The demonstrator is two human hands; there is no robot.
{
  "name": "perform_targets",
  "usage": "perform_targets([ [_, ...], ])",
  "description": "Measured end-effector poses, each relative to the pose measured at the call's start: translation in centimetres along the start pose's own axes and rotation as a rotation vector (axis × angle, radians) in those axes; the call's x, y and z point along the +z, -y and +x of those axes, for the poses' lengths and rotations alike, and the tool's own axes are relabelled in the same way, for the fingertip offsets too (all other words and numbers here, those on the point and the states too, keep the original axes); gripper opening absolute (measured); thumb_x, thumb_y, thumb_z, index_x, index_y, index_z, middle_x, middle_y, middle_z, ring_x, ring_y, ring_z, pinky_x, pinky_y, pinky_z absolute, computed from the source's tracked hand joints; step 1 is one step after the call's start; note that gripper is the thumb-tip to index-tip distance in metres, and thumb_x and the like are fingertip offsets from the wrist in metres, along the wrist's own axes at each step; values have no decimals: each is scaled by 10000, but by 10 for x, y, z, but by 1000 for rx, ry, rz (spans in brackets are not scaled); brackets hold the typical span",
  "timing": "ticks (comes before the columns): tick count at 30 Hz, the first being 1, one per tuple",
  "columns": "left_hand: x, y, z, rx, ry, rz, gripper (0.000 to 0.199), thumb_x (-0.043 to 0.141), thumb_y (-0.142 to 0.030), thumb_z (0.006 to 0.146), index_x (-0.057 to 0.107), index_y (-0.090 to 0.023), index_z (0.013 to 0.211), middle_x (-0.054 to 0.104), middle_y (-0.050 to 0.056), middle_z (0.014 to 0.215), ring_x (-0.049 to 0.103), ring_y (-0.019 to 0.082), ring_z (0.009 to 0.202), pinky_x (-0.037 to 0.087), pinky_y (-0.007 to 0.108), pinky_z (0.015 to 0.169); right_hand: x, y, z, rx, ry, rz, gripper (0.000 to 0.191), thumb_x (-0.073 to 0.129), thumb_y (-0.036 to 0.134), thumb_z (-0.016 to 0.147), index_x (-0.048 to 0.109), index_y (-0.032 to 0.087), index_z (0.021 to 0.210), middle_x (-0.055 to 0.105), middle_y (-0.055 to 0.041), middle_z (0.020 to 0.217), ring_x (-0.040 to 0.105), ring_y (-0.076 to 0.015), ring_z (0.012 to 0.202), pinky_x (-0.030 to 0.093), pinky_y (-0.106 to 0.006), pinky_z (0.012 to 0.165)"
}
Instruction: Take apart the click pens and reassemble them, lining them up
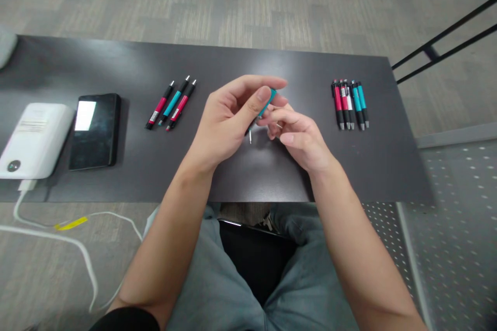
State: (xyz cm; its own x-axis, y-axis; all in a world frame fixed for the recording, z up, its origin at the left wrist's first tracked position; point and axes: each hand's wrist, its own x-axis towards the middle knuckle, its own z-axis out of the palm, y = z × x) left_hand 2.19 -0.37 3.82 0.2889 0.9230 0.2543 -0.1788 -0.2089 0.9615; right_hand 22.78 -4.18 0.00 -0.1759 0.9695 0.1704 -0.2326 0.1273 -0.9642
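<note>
My left hand (229, 114) is closed around a teal pen barrel (268, 102), its thumb pressed along the side. The barrel tilts, and much of it is covered by the fingers. Just below, a thin pale piece (250, 136) with a fine tip pokes out under the palm; whether it joins the barrel is unclear. My right hand (301, 137) is beside the barrel's lower part with fingers curled inward. A small, thin glint shows between its fingertips, too small to name.
On the dark table (240, 181), three pens (171, 104) in red and teal lie left of my hands. Several red, white and teal pens (349, 105) lie in a row at right. Further left are a black phone-like device (95, 132) and a white power bank (37, 139) with a cable (27, 217).
</note>
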Motion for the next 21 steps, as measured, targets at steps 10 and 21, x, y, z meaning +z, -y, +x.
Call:
perform_targets([
  [10,3,11,1,12,-34,-88,372,1029,-686,1139,916,-340,1215,995,67,1226,965,283,1151,810,420,972,11,7,0,89,-85,-4,560,1120,782,918,869,298,1045,720,13,907,564,-173,768,550,-333,725],
  [21,-30,10,7,-25,-206,432,231,980,-516,1156,869,-318,1197,890,38,1076,840,252,1031,636,377,889,-17,23,-9,-16,-194,-361,409,1123,621,987,855,330,1088,841,-13,1075,640,-222,864,589,-415,867],
])
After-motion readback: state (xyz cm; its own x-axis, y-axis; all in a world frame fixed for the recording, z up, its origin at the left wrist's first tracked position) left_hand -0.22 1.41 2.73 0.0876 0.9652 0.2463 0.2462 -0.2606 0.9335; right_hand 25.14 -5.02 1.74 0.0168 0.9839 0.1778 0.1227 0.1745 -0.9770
